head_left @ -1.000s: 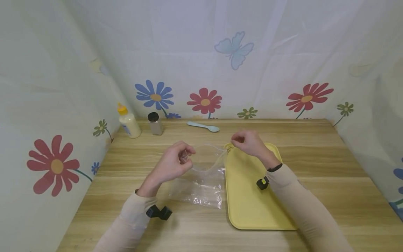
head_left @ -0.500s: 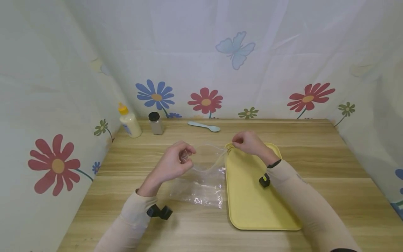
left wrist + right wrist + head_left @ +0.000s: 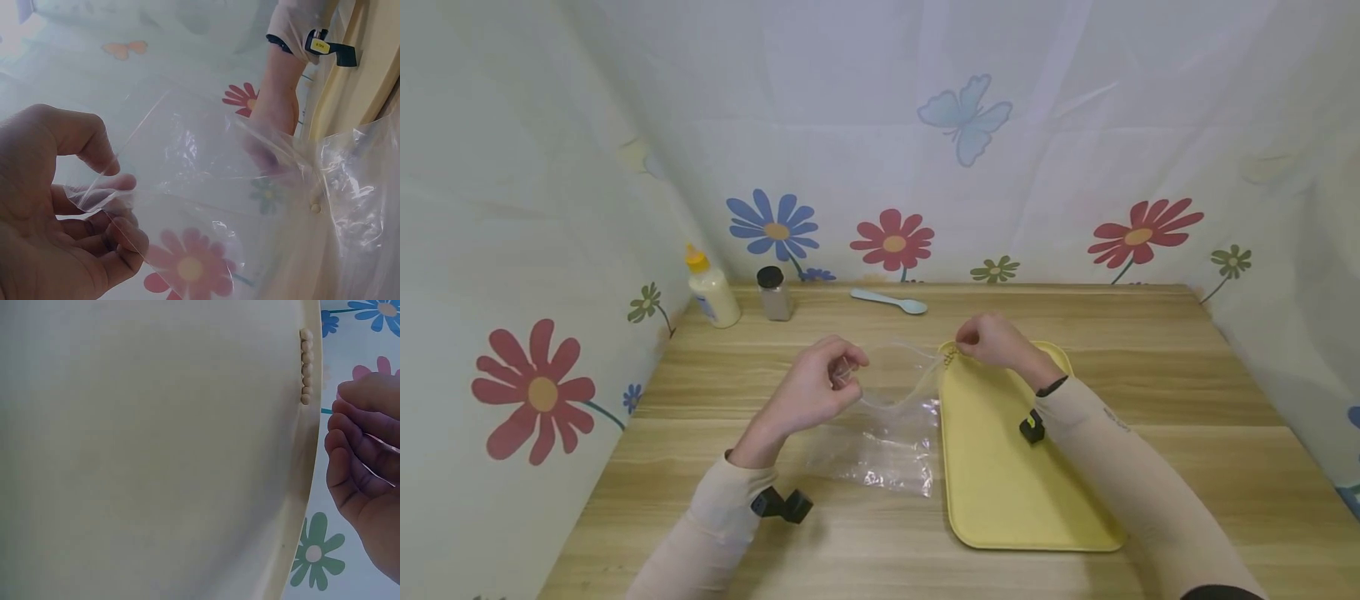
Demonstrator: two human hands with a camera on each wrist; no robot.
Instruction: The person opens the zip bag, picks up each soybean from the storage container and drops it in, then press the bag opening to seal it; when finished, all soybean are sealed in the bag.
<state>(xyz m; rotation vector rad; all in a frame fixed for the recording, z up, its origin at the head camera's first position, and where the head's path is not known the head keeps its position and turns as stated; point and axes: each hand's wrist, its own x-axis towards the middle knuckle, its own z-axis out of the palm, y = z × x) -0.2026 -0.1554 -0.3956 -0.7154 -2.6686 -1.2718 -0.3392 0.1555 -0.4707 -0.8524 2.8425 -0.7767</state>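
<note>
My left hand (image 3: 808, 382) holds the rim of a clear plastic bag (image 3: 880, 450) on its left side. The bag's mouth gapes, and its lower part lies on the table. In the left wrist view my left fingers (image 3: 122, 247) are curled at the thin film (image 3: 187, 147). Over the far left corner of the yellow tray (image 3: 1000, 475) is my right hand (image 3: 996, 342), its fingers bent and bunched beside small round beads or beans (image 3: 950, 357). The right wrist view shows several of these pale balls (image 3: 307, 365) along the tray's rim. What lies between the right fingertips is hidden.
A pale blue spoon (image 3: 887, 301) lies near the table's back edge. Left of it stand a black-capped jar (image 3: 774, 296) and a cream bottle with an orange nozzle (image 3: 712, 293). A flowered curtain (image 3: 880, 125) encloses the table's back and sides.
My right hand has lowered slightly, bringing its fingertips closer to the small balls at the tray corner. My left hand keeps its place at the bag.
</note>
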